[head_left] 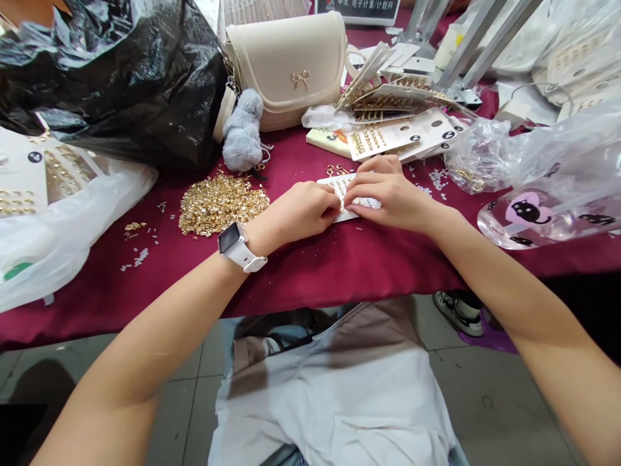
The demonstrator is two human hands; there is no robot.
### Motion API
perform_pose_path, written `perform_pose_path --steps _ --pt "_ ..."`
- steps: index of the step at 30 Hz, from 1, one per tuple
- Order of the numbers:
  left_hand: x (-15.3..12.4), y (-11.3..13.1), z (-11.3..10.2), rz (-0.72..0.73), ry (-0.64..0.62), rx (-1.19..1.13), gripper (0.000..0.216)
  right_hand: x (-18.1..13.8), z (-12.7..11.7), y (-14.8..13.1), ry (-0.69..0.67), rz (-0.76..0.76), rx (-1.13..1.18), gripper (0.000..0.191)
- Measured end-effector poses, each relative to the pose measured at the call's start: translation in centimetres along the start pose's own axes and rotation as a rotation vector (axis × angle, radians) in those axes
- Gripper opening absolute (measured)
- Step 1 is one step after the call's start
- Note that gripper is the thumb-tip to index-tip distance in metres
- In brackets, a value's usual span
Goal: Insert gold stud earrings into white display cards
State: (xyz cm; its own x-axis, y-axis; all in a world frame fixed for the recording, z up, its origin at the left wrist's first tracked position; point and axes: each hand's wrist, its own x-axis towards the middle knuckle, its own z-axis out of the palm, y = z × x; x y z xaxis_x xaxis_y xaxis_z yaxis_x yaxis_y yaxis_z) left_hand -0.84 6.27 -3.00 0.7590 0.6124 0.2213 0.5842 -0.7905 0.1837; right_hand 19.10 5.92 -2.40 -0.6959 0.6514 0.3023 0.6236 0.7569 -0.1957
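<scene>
My left hand, with a white watch on its wrist, is closed in a pinch at the left edge of a white earring card lying on the dark red tablecloth. My right hand rests on the same card, fingers curled and pressed onto it. The fingertips of both hands meet at the card's middle, where a small gold piece may be pinched; it is too small to make out. A heap of loose gold earrings lies just left of my left hand.
A stack of filled earring cards lies behind my hands. A cream handbag with a grey pom-pom stands at the back. A black plastic bag and a white bag are at left, clear bags at right.
</scene>
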Motion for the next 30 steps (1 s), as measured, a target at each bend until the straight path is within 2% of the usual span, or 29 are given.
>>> perform_pose_path --steps 10,17,30 --pt "0.05 -0.41 0.05 0.038 0.04 -0.039 0.021 -0.01 0.19 0.07 0.019 0.043 0.11 0.02" --pt "0.09 -0.43 -0.23 0.026 0.016 -0.071 0.021 0.06 0.14 -0.06 -0.004 0.047 0.143 0.019" --pt "0.16 -0.6 -0.32 0.021 -0.002 -0.108 0.02 0.31 0.09 -0.14 -0.047 0.001 0.052 0.019"
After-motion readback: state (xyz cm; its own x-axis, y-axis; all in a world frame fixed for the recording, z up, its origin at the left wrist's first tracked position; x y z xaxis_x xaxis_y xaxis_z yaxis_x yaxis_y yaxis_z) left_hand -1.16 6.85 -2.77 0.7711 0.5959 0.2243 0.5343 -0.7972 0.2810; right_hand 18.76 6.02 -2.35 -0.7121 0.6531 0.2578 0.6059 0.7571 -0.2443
